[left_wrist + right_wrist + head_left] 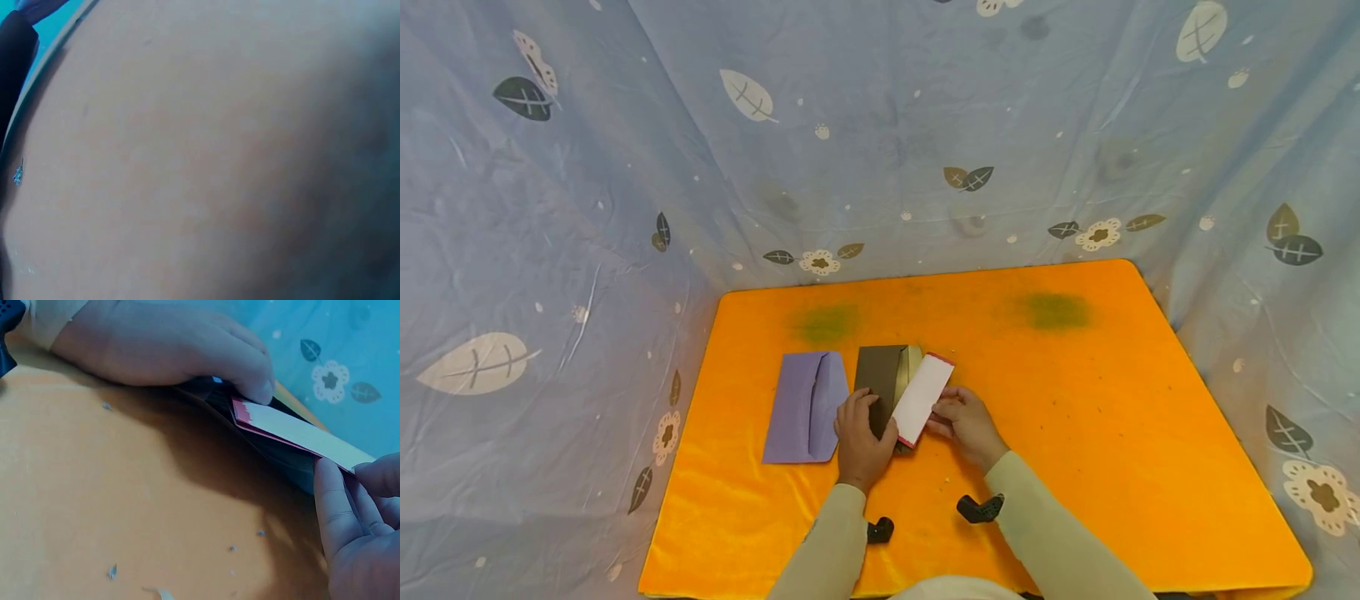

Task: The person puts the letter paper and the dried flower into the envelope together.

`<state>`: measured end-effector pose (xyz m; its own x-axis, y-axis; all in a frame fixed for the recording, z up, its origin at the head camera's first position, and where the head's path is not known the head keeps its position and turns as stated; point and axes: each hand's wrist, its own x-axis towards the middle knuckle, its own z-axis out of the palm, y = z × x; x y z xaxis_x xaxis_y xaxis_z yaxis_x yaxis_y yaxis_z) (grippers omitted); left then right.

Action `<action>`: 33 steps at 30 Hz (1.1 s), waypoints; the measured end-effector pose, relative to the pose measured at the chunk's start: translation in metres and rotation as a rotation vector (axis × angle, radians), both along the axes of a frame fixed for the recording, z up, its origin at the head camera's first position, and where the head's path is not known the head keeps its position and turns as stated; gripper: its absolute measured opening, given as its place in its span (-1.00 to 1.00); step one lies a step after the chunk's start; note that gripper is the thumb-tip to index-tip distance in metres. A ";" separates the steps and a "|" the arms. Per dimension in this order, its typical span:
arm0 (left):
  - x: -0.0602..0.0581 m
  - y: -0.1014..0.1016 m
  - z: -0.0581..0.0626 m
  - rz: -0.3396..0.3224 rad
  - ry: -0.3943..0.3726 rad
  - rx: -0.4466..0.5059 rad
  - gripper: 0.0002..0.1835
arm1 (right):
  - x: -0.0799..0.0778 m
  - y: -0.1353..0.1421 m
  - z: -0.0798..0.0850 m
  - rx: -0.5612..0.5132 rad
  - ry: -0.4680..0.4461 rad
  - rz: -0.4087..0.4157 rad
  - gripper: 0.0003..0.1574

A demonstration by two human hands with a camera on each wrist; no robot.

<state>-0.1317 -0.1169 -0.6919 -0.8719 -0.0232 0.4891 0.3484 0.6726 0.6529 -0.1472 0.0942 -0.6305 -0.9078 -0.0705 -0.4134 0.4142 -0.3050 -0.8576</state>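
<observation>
A dark brown envelope [880, 367] lies mid-table with its gold-lined flap [913, 357] spread to the right. Across the flap slants a white card [922, 402] with red ends. My right hand [968, 425] pinches the card's right edge between thumb and fingers. With bent fingers over the envelope, my left hand [862, 442] holds it, the thumb [255, 387] at the card's near end. In the right wrist view, that end of the card [294, 428] sits at the envelope's mouth. Blurred skin [187, 150] fills most of the left wrist view.
A purple envelope [793, 408] with its flap spread lies left of my left hand. The orange cloth [1075, 433] covers the table and carries small crumbs. Patterned blue curtains [895, 167] stand around the table. Black camera mounts [979, 508] hang at both wrists.
</observation>
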 end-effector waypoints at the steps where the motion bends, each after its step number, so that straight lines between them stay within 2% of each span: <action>1: 0.000 0.000 0.000 0.002 0.000 0.002 -0.53 | 0.000 -0.002 0.000 -0.003 0.003 0.004 -0.61; 9: 0.001 -0.001 0.003 -0.005 -0.004 0.018 -0.50 | -0.001 -0.016 -0.001 -0.010 -0.002 0.048 -0.67; 14: 0.000 -0.001 0.001 -0.004 -0.014 0.017 -0.51 | -0.002 -0.019 -0.004 0.004 -0.003 0.041 -0.67; 22: 0.000 -0.001 0.001 0.003 0.021 0.015 -0.51 | -0.008 -0.024 -0.006 0.032 -0.019 0.003 -0.64; 33: 0.001 -0.001 0.002 0.006 -0.004 0.021 -0.53 | -0.009 -0.035 -0.007 0.063 -0.014 0.032 -0.73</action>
